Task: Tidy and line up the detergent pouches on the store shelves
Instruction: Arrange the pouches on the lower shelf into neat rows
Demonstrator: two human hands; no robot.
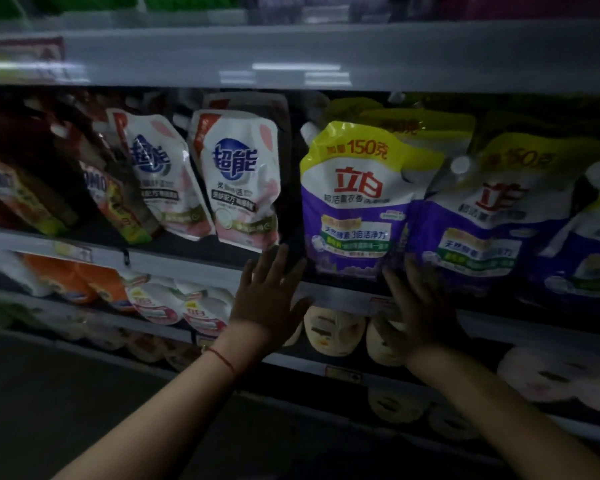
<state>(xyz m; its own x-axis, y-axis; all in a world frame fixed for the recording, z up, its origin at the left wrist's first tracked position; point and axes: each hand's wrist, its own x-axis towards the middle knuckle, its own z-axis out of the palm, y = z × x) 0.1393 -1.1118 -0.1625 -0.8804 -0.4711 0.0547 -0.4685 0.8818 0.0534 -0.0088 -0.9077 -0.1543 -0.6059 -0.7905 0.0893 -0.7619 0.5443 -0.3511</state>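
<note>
We're up at the middle shelf [201,261] now, both hands raised flat to the detergent row, fingers straight and spread, gripping nothing: our left hand [269,299] sits at the shelf lip in the gap between the white pouches and the purple ones, our right hand [423,306] has its fingertips at the bottom corner of the front purple-and-yellow pouch [355,202], though we can't tell if they actually touch. It looks like we're squaring up this purple pouch, which stands fairly upright, so the next move likely calls for a light two-sided nudge to set its face parallel with the shelf edge, then a shift right to the second purple pouch [492,216], which leans and overlaps the first. Counting: three purple-and-yellow fronts, the third [593,237] cut off at the frame edge, with more yellow tops behind; two white-and-pink pouches, one [239,181] nearly straight, one [156,174] tilted left; two red-orange pouches [115,202] slumped further left, too dim to read well. Below sit more packs, blurred beyond counting
</note>
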